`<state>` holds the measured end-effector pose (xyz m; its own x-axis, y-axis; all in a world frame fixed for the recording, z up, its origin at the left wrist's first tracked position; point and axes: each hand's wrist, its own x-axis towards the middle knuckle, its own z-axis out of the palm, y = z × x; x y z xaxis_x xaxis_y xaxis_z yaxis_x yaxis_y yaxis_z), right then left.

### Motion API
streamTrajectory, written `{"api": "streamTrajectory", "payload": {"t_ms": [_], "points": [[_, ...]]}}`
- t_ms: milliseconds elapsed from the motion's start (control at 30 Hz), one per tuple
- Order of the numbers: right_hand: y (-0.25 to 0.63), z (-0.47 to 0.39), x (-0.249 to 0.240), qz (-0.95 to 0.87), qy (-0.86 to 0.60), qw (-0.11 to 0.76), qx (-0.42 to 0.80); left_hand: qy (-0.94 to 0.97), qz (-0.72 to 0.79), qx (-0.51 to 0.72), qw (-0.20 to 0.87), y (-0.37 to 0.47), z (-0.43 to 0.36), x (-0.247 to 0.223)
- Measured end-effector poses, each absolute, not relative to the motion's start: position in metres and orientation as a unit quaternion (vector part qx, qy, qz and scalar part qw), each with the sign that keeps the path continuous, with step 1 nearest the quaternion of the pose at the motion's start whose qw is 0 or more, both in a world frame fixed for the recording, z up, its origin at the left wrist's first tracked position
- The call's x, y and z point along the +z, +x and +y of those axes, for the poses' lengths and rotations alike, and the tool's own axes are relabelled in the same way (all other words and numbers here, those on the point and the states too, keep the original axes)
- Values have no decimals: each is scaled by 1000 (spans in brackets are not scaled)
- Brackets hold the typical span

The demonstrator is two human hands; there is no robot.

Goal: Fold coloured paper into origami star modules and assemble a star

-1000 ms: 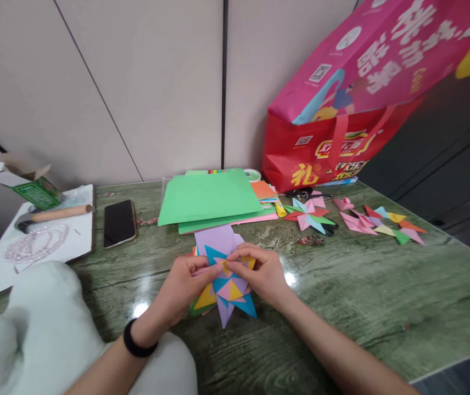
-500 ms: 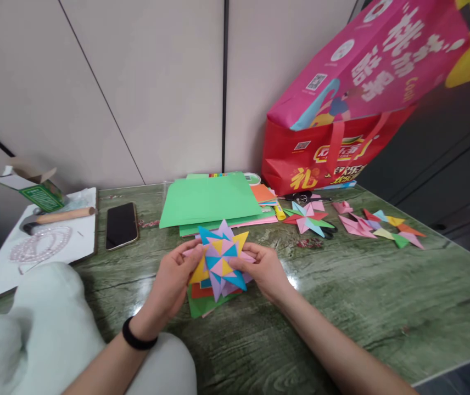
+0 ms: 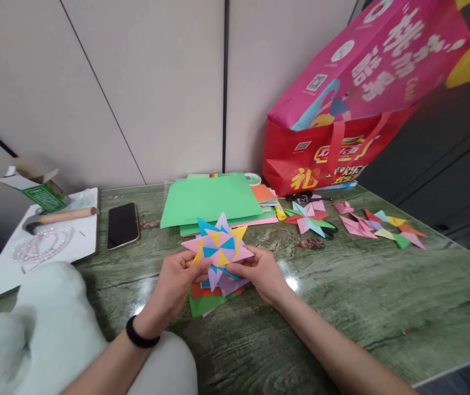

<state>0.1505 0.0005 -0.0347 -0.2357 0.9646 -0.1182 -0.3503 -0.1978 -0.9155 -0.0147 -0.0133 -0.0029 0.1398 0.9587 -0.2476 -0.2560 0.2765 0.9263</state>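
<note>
A many-pointed origami star (image 3: 220,248) in pink, lilac, yellow and blue is held up between my two hands. My left hand (image 3: 181,274) pinches its lower left side, thumb on the front face. On the lower right, my right hand (image 3: 255,270) grips it the same way, with the thumb near the lowest blue point. Some of my fingers are hidden behind the star. Under it on the table lie coloured paper sheets (image 3: 208,305), green and orange among them, partly covered by the star and my hands.
Green paper sheets (image 3: 210,200) lie at the back. Several folded paper stars (image 3: 309,218) and pink pieces (image 3: 357,226) are to the right, near red and pink bags (image 3: 317,159). A phone (image 3: 122,225), a hammer (image 3: 62,216) and a white plush shape (image 3: 54,318) are on the left.
The star has turned and tilted between my hands and sits slightly higher. Both thumbs have shifted from its sides toward its lower edge.
</note>
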Motion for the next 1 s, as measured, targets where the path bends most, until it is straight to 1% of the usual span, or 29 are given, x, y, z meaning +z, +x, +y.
{"api": "streamTrajectory", "payload": {"t_ms": [300,567,833,1000], "points": [[152,3,-38,-397,-409,466,677,339,485,525,612,-12,-11,-3],[150,3,-36,-403,-440,493,633,361,507,442,646,-12,-15,-2],[148,3,-36,-380,-408,503,660,405,524,465,588,-13,-12,-5],[147,2,-36,-394,-414,489,659,404,515,461,599,-14,-11,-6]]}}
